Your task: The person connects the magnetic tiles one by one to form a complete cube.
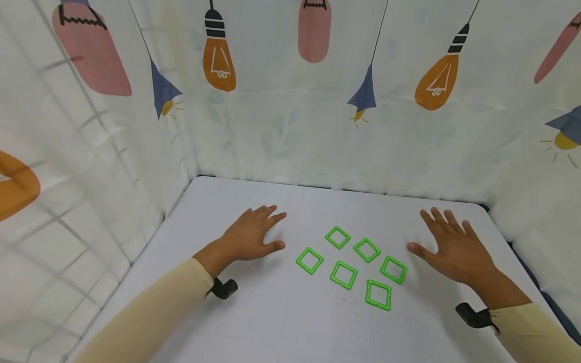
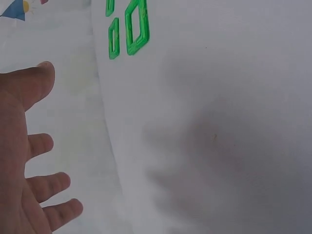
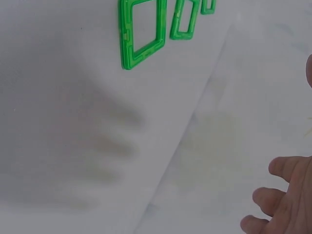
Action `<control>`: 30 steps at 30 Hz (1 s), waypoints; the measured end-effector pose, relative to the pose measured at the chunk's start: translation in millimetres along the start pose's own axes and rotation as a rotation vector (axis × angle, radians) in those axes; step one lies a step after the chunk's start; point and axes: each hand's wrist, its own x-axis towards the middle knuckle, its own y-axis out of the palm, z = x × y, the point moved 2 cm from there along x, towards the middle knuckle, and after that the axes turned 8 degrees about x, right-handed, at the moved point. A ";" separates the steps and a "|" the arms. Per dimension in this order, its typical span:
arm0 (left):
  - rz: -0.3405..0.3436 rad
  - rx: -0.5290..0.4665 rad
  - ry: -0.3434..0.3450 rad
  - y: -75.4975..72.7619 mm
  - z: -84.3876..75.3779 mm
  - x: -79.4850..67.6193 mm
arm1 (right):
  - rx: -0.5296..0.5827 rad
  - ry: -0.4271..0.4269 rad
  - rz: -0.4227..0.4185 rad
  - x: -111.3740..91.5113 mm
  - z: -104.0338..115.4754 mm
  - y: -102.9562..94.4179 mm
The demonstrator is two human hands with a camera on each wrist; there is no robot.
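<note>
Several green square plastic frames lie flat on the white table in two slanting rows between the hands. The nearest to my left hand (image 1: 247,236) is the leftmost green square frame (image 1: 309,260); that hand hovers over the table with fingers spread and holds nothing. On the other side, my right hand (image 1: 458,250) is also held above the table, fingers spread, beside the rightmost green square frame (image 1: 393,270). In the left wrist view, a green frame (image 2: 137,27) stands out past the thumb. The right wrist view shows a large green frame (image 3: 126,36) away from the fingers.
The white table (image 1: 281,322) has a dark edge showing at the back and right. A white curtain (image 1: 290,136) printed with lamps and bulbs hangs behind it and along the left. Each wrist wears a black camera mount, such as the left mount (image 1: 224,289).
</note>
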 end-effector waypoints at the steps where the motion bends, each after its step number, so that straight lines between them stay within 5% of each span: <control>1: 0.006 -0.006 0.000 1.1 -1.1 0.0 | 0.003 -0.002 0.000 -0.3 1.0 0.6; 30: 0.103 -0.027 0.060 22.4 -26.9 0.4 | 0.066 -0.029 -0.015 -10.6 15.5 14.2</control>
